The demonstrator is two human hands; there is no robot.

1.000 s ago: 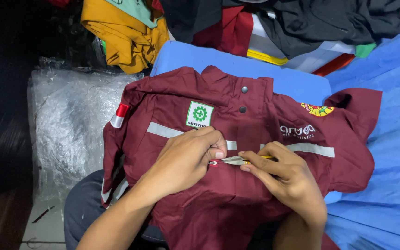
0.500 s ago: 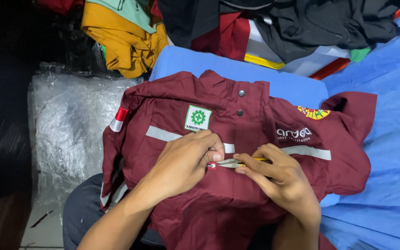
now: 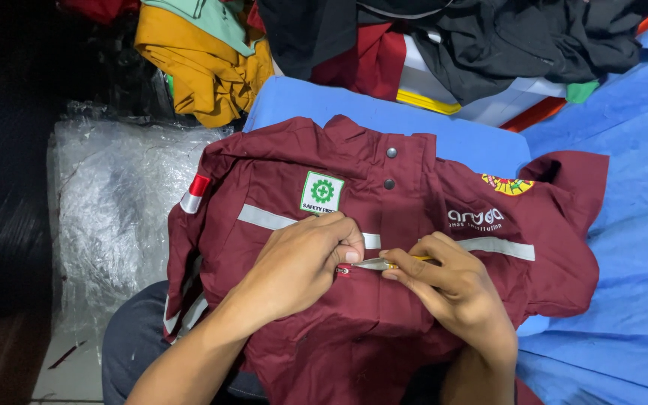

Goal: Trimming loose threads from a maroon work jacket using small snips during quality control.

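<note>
Head view, looking straight down at a dark maroon work shirt [image 3: 384, 300] with grey reflective strips, spread front-up over the person's lap and onto a blue cloth-covered surface [image 3: 624, 247]. The shirt's got two metal snap buttons near the collar, a small white-and-green square patch on one chest side, white lettering on the other, a round yellow-red emblem by the shoulder and a little red-and-white flag patch on the sleeve.

Both hands meet right in the middle of the shirt front, just under the reflective strip. The left hand [image 3: 305, 262] is curled, fingers bunched down, pinching the fabric at the placket where a small red bit shows. The right hand [image 3: 451, 289] is pinching a small pair of thread snips [image 3: 391, 263], silvery blades with a yellowish handle, held between thumb and fingers, with the tips pointing at the left hand's fingertips and pretty much touching them. Can't tell if the blades are open or closed, too small.

Around it: a pile of clothes along the top edge, including a mustard-yellow garment [image 3: 204, 67], dark grey-black ones [image 3: 534, 37] and something red [image 3: 361, 67] between them. To the left of the shirt there's a bundle wrapped in crinkly clear plastic [image 3: 114, 202]. The person's dark trousers [image 3: 133, 352] peek out under the shirt at the lower left, and the far left of the frame is just dark.
</note>
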